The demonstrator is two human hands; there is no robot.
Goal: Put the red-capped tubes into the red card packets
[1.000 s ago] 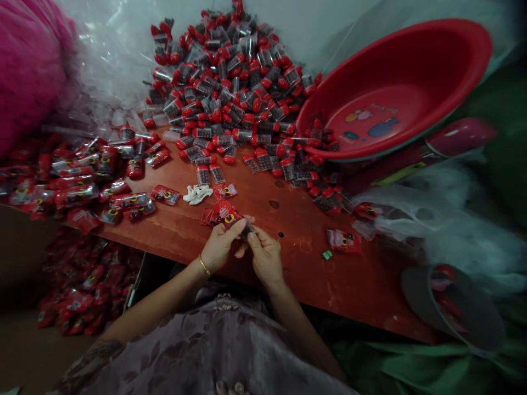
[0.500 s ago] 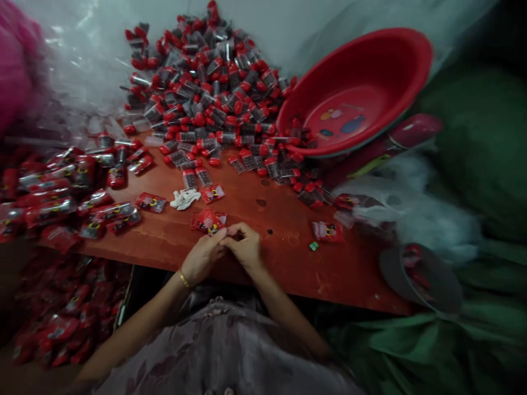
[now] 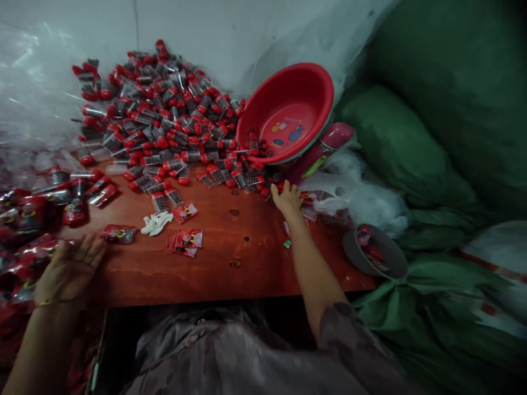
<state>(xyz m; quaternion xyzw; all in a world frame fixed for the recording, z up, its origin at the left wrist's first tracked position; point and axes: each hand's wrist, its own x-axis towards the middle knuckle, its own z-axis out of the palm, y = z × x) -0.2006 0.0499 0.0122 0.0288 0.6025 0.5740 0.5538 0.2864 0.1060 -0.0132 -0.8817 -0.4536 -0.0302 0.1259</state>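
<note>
Head view: my left hand (image 3: 71, 270) is unclenched and empty, palm up, beside wrapped packets (image 3: 31, 255); my right hand (image 3: 288, 201) is by the red-capped tubes (image 3: 164, 120), gripping or not I cannot tell. They lie heaped against a tilted basin (image 3: 284, 107) on the worktop (image 3: 214, 277), presumably for easy reach.

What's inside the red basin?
A few red-capped tubes lie at the lower left inside the red basin. Printed figures show on its floor. Whatever is directly beneath those tubes is covered and can't be seen.
</note>
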